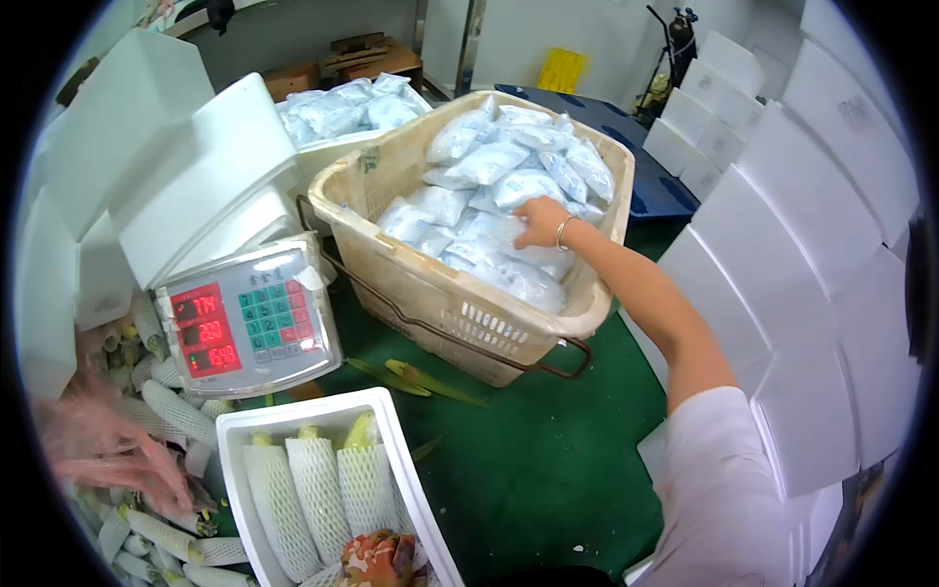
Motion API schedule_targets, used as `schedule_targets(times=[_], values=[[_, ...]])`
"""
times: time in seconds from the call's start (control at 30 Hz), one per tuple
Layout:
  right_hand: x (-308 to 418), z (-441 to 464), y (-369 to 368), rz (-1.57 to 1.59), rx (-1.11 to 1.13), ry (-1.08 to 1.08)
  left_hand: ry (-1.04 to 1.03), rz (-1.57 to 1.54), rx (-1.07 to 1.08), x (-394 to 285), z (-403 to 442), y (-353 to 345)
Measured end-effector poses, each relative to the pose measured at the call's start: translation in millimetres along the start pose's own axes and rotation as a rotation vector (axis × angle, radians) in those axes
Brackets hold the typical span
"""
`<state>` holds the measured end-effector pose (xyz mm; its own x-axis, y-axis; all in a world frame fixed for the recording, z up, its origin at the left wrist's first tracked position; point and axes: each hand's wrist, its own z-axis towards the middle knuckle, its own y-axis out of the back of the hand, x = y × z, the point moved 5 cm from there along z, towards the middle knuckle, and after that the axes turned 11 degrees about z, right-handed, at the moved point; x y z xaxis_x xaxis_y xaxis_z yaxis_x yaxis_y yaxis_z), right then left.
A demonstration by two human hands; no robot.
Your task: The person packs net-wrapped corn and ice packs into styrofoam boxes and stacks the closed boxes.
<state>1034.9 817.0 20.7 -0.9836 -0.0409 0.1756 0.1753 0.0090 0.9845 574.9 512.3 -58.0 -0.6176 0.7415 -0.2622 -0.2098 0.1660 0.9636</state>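
Note:
My right hand [544, 223], bare with a bracelet at the wrist, reaches into a large cream plastic basket [411, 284]. Its fingers are bent onto a clear bag, one of many pale ice packs [489, 161] heaped inside. At the bottom edge, my left hand [380, 560] wears an orange floral glove and rests at the near end of a white foam box [227, 460]. Its fingers cannot be made out. Several long pale-green vegetables in foam net sleeves [318, 489], apparently ears of corn, lie side by side in that box.
A digital scale [249, 318] with red displays stands left of the basket. More netted vegetables [176, 411] and pink plastic film [112, 440] lie at left. Foam boxes are stacked left [196, 176] and right [773, 264]. Loose green leaves [421, 380] lie on the green surface [528, 470].

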Motion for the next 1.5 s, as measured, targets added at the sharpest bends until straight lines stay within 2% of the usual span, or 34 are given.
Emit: schedule_targets(times=[0.07,0.17,0.27,0.3,0.33,0.37,0.47,0.5,0.6,0.67,0.73,0.8,0.87,0.9,0.93,0.97,1.0,1.03,1.1,1.17,1.2,1.23,1.27,1.3,1.37,1.4,1.47,1.5], values=[[51.8,-24.5,21.9,0.112,0.054,0.033,0.000,0.006,-0.014,-1.5,6.8,11.4],[79.6,-33.3,16.4,0.231,0.280,0.071,-0.005,0.003,0.018,-6.6,5.7,18.4],[69.7,-7.4,-54.8,-0.321,0.453,0.431,0.028,-0.002,0.045,-6.1,6.8,16.0],[69.3,-3.8,-60.6,-0.205,0.366,0.451,-0.018,0.014,-0.063,-8.2,7.0,23.0],[68.3,-6.9,-68.3,-0.081,0.284,0.473,0.038,-0.014,0.085,-0.4,1.8,1.5],[73.7,-11.4,-65.0,0.045,0.215,0.499,-0.003,0.013,0.059,2.2,7.6,-4.7],[91.8,-24.7,-50.0,-0.014,0.304,0.371,-0.048,0.086,0.022,0.3,5.4,-1.5],[94.5,-25.2,-45.4,-0.012,0.334,0.320,-0.080,-0.014,-0.002,-2.4,12.9,19.9],[90.6,-24.0,-36.7,-0.106,0.222,0.349,-0.054,-0.113,-0.078,2.6,12.6,11.6],[96.2,-34.1,-22.9,-0.130,0.182,0.298,-0.107,-0.193,0.019,5.0,15.6,22.9],[90.5,-46.7,-6.3,-0.226,0.095,0.280,-0.145,-0.179,0.067,8.9,13.0,34.1],[63.6,-66.4,17.4,-0.238,-0.116,0.133,-0.159,-0.074,0.082,12.4,-11.6,54.0],[53.9,-96.3,58.5,-0.120,-0.232,-0.032,-0.143,-0.082,-0.014,24.0,-37.2,100.5],[62.5,-117.3,77.5,-0.148,-0.326,-0.047,-0.097,-0.138,0.162,30.4,-36.8,117.4],[72.7,-138.8,98.5,-0.185,-0.427,-0.057,0.011,-0.274,0.094,40.0,-55.3,123.2],[93.0,-163.0,113.5,-0.119,-0.511,0.025,-0.048,-0.108,0.062,43.6,-69.2,129.0],[117.9,-186.9,123.0,-0.051,-0.537,0.086,0.030,-0.083,0.085,49.2,-86.0,136.1],[149.2,-208.7,125.5,0.022,-0.556,0.148,0.019,-0.027,0.029,55.1,-98.5,140.1],[214.6,-244.0,111.8,0.144,-0.467,0.265,0.045,0.032,-0.072,64.7,-128.6,149.2],[278.6,-263.9,83.1,0.128,-0.481,0.362,0.121,0.033,-0.178,66.8,-153.6,157.5],[313.4,-267.5,71.9,0.140,-0.469,0.399,0.197,-0.006,-0.144,63.3,-158.5,164.4],[333.9,-263.3,53.4,0.167,-0.475,0.420,0.059,0.079,-0.165,55.1,-162.6,175.8],[351.8,-255.3,35.3,0.167,-0.355,0.318,-0.080,0.165,-0.184,46.2,-168.9,184.4],[367.4,-247.6,15.2,0.206,-0.422,0.410,0.157,0.031,-0.157,49.8,-175.1,186.9],[403.4,-236.4,-6.1,0.224,-0.332,0.307,0.225,0.020,-0.178,49.9,-196.4,192.9],[406.7,-230.3,-38.3,0.162,-0.440,0.438,0.258,0.010,-0.171,48.9,-208.1,195.4],[427.0,-242.2,-61.5,0.446,-0.159,0.410,0.269,0.002,-0.174,43.6,-225.2,204.0],[431.6,-260.8,-68.3,0.356,-0.227,0.491,0.289,0.019,-0.161,39.7,-234.2,207.1]])
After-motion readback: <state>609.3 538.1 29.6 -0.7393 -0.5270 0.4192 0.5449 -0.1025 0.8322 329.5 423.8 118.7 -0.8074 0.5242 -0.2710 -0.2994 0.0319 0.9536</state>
